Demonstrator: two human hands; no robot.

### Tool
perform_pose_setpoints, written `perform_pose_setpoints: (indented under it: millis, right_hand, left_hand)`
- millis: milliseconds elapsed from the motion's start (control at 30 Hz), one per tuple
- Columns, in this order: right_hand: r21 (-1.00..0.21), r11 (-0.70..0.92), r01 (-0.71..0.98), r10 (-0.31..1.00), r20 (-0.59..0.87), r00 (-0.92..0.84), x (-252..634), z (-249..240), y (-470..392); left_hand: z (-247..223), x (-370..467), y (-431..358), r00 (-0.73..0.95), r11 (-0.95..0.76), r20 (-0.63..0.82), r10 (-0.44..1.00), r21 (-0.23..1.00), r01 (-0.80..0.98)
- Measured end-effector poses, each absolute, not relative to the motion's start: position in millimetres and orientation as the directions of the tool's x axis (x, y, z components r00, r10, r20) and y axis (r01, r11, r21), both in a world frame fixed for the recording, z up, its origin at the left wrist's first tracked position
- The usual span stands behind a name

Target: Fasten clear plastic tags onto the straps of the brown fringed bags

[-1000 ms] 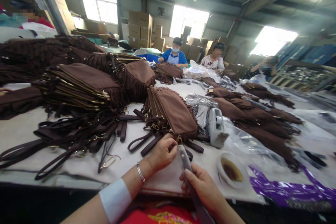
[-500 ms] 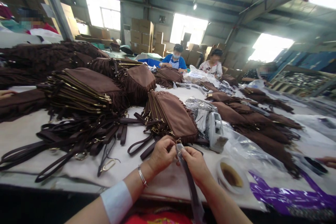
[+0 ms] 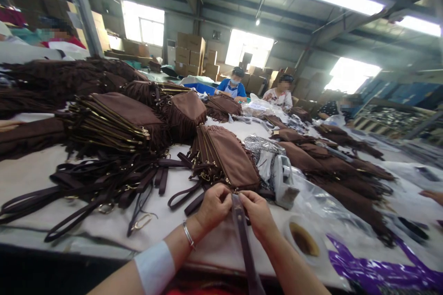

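Note:
A dark brown wrist strap (image 3: pixel 246 251), covered by a clear plastic sleeve, hangs from my hands toward the table's front edge. My left hand (image 3: pixel 216 205), wearing a silver bangle, pinches the left side of the strap's top end. At the other side of that end, my right hand (image 3: pixel 258 214) pinches with thumb and index finger. Just beyond my fingers lies a stack of brown fringed pouches (image 3: pixel 235 159) with gold zippers; the strap's end meets the front corner of the top one. Whether it is clipped there is hidden by my fingers.
Loose wrist straps (image 3: pixel 100 193) and a larger pouch pile (image 3: pixel 117 122) lie left. A tape dispenser (image 3: pixel 285 184), a tape roll (image 3: pixel 306 239) and purple plastic (image 3: pixel 377 262) are to the right. Several co-workers sit around; another person's hand (image 3: pixel 432 195) shows at right.
My right hand has shifted slightly right, and the strap now hangs straighter, its sleeve lying smoother along it. The view has tilted up a little.

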State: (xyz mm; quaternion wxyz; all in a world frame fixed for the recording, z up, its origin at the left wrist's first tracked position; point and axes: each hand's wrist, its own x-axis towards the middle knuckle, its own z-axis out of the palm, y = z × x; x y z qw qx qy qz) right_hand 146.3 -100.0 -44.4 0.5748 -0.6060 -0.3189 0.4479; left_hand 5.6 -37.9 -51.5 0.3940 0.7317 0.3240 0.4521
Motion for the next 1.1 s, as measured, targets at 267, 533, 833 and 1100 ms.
perform_pose_setpoints:
  millis: [267, 533, 833, 1100]
  right_hand:
    - [-0.894, -0.105, 0.435, 0.849, 0.147, 0.508, 152, -37, -83]
    - [-0.998, -0.068, 0.013, 0.897, -0.055, 0.438, 145, -42, -78]
    - [-0.711, 0.08, 0.698, 0.858, 0.406, 0.316, 147, -33, -100]
    - [-0.764, -0.078, 0.641, 0.875, 0.255, 0.411, 155, -36, -86]
  left_hand:
    - [-48, 8, -37, 0.387, -0.431, 0.365, 0.847, 0.897, 0.096]
    - [-49, 12, -38, 0.348, -0.328, 0.284, 0.893, 0.942, 0.073]
    - [-51, 9, -41, 0.366, -0.276, 0.237, 0.9, 0.959, 0.059]
    - [-50, 12, -45, 0.374, -0.326, 0.287, 0.882, 0.944, 0.045]
